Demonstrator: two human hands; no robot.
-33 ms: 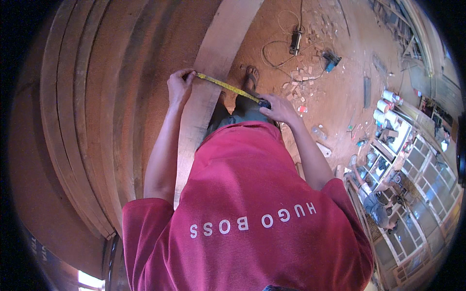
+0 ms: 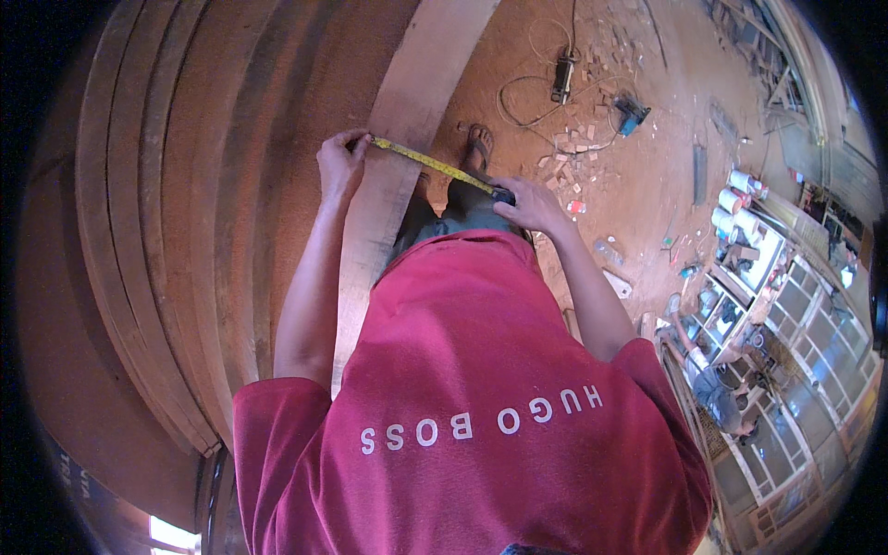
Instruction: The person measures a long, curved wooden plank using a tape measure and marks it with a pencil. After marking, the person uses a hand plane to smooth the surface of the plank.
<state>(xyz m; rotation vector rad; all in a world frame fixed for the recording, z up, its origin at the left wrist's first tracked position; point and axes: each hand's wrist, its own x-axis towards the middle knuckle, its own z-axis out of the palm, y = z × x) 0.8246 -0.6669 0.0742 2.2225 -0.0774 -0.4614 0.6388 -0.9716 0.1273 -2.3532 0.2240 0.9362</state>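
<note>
A yellow tape measure point(image 2: 433, 164) is drawn out at a slant between my two hands. My left hand point(image 2: 341, 165) pinches its free end over the left edge of a long pale board point(image 2: 427, 69). In my right hand point(image 2: 531, 205) is the dark case, partly covered by the fingers, lower and to the right of the board. The blade crosses above the board and above my legs. A foot in a sandal point(image 2: 479, 146) shows just beyond the blade.
Long wooden planks point(image 2: 171, 231) lie along the left. On the brown floor are a corded black power tool point(image 2: 562, 78), a blue power tool point(image 2: 632, 116) and scattered wood offcuts point(image 2: 578, 143). Paint cans point(image 2: 735, 203) stand at right, near another person point(image 2: 717, 393) and framed panels point(image 2: 786, 425).
</note>
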